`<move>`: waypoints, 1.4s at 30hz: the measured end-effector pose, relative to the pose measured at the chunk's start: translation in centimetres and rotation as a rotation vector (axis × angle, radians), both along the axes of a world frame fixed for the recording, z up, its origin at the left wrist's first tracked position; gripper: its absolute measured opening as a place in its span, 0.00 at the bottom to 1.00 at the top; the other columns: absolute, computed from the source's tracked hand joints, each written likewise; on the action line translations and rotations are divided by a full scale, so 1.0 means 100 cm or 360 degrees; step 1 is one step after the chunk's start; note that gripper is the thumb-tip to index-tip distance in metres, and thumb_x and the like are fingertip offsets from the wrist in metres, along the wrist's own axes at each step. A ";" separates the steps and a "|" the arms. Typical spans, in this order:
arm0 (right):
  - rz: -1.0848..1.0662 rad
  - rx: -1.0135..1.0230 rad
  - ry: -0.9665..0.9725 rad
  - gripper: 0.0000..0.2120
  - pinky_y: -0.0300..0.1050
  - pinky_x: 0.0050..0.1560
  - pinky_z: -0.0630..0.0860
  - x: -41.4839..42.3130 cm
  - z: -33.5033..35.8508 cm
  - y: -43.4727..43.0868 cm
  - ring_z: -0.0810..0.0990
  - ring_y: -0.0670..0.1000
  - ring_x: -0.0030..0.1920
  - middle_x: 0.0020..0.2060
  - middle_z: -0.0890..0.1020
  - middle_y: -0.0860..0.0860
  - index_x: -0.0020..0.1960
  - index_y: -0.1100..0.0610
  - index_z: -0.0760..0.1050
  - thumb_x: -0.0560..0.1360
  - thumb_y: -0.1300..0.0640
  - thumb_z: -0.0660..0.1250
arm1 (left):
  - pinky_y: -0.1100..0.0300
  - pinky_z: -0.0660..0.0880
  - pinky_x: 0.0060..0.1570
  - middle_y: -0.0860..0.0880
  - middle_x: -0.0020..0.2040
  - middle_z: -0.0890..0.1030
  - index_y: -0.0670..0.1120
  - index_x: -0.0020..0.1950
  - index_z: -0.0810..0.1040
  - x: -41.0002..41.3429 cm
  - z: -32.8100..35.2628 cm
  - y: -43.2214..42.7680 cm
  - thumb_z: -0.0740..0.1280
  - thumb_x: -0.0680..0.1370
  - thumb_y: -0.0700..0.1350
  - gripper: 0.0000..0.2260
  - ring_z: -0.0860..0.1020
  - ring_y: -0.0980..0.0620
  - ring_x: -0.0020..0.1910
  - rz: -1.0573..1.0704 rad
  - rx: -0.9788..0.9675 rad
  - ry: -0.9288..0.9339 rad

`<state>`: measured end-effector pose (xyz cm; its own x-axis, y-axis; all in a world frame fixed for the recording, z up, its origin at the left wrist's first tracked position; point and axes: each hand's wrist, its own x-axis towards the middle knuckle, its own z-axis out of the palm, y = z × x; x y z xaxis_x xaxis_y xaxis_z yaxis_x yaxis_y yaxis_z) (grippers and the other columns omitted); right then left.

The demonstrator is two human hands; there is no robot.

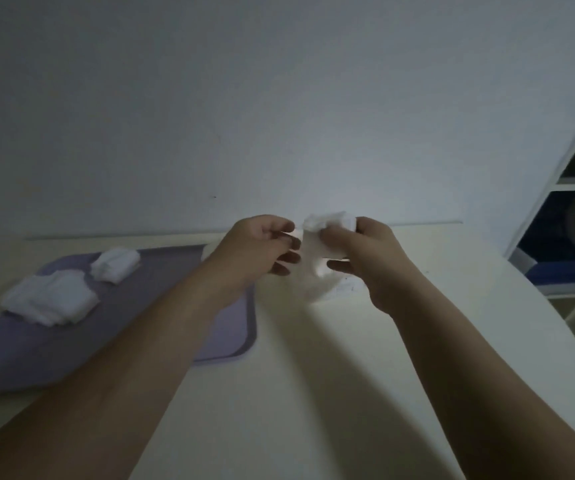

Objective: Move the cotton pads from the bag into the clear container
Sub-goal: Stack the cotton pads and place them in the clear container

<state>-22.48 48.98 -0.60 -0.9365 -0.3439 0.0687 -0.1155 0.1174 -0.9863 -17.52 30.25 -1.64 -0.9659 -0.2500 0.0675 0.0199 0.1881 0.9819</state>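
Note:
Both my hands are raised over the table near the wall. My right hand (358, 251) grips a wad of white cotton pads (327, 220) that sticks out above its fingers. Between the hands hangs a pale translucent thing (313, 271), seemingly the bag, reaching down to the tabletop. My left hand (262, 247) pinches its left edge with thumb and fingers. Two more piles of cotton pads lie on the purple mat: a large one (50, 299) and a smaller one (116, 265). I cannot make out a clear container for certain.
The purple mat (175, 265) covers the left of the cream table (296, 375), whose edge curves away at the right. A white wall stands right behind the table. A white shelf unit (570, 181) with dark compartments stands at the far right.

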 end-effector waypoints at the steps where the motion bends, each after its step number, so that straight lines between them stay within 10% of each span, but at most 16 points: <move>1: -0.0061 0.0038 -0.0020 0.11 0.52 0.55 0.84 -0.004 0.001 0.007 0.88 0.54 0.49 0.49 0.88 0.55 0.55 0.61 0.83 0.76 0.56 0.71 | 0.63 0.79 0.37 0.47 0.50 0.87 0.45 0.60 0.82 -0.005 -0.004 0.004 0.68 0.81 0.37 0.10 0.86 0.51 0.43 0.0072 -0.0169 -0.0011; 7: 0.0079 0.0454 -0.0071 0.08 0.41 0.32 0.69 -0.023 0.014 0.000 0.75 0.49 0.28 0.30 0.76 0.52 0.37 0.59 0.75 0.73 0.57 0.70 | 0.73 0.76 0.41 0.54 0.46 0.86 0.50 0.49 0.85 -0.010 -0.027 0.011 0.73 0.76 0.39 0.06 0.83 0.58 0.44 0.0077 -0.0543 -0.0066; 16: 0.0200 0.0969 -0.0261 0.17 0.45 0.42 0.77 -0.052 0.010 -0.024 0.84 0.55 0.38 0.41 0.86 0.55 0.52 0.60 0.81 0.68 0.50 0.75 | 0.67 0.75 0.37 0.48 0.48 0.86 0.47 0.55 0.79 -0.011 -0.035 0.010 0.76 0.74 0.38 0.13 0.81 0.55 0.41 0.0154 -0.0260 -0.0032; 23: 0.0149 0.1453 0.0132 0.16 0.40 0.29 0.63 -0.046 0.002 -0.033 0.69 0.53 0.30 0.30 0.70 0.52 0.35 0.56 0.67 0.63 0.59 0.76 | 0.58 0.82 0.49 0.54 0.55 0.80 0.51 0.59 0.79 -0.011 -0.040 0.009 0.78 0.73 0.41 0.17 0.81 0.53 0.44 0.0184 -0.0344 0.0003; 30: 0.0196 0.1943 0.0388 0.24 0.48 0.49 0.82 -0.032 0.004 -0.055 0.83 0.55 0.49 0.45 0.83 0.54 0.52 0.61 0.75 0.66 0.45 0.75 | 0.54 0.84 0.49 0.49 0.54 0.81 0.46 0.56 0.78 -0.003 -0.038 0.011 0.78 0.72 0.37 0.16 0.84 0.47 0.47 0.0198 -0.0234 -0.0038; 37: 0.0481 0.1968 0.0181 0.24 0.53 0.63 0.79 -0.037 0.020 -0.029 0.81 0.56 0.58 0.58 0.81 0.52 0.66 0.56 0.77 0.75 0.45 0.74 | 0.49 0.85 0.49 0.40 0.51 0.84 0.50 0.57 0.76 0.003 -0.050 0.016 0.84 0.67 0.52 0.25 0.87 0.41 0.46 0.0133 -0.0002 -0.0171; 42: 0.0322 0.1770 0.0218 0.24 0.47 0.49 0.79 -0.032 0.009 -0.029 0.81 0.56 0.56 0.56 0.83 0.54 0.65 0.59 0.79 0.74 0.46 0.77 | 0.44 0.84 0.53 0.39 0.50 0.85 0.51 0.59 0.76 0.005 -0.054 0.016 0.76 0.75 0.48 0.16 0.88 0.42 0.43 0.0102 0.0082 -0.0192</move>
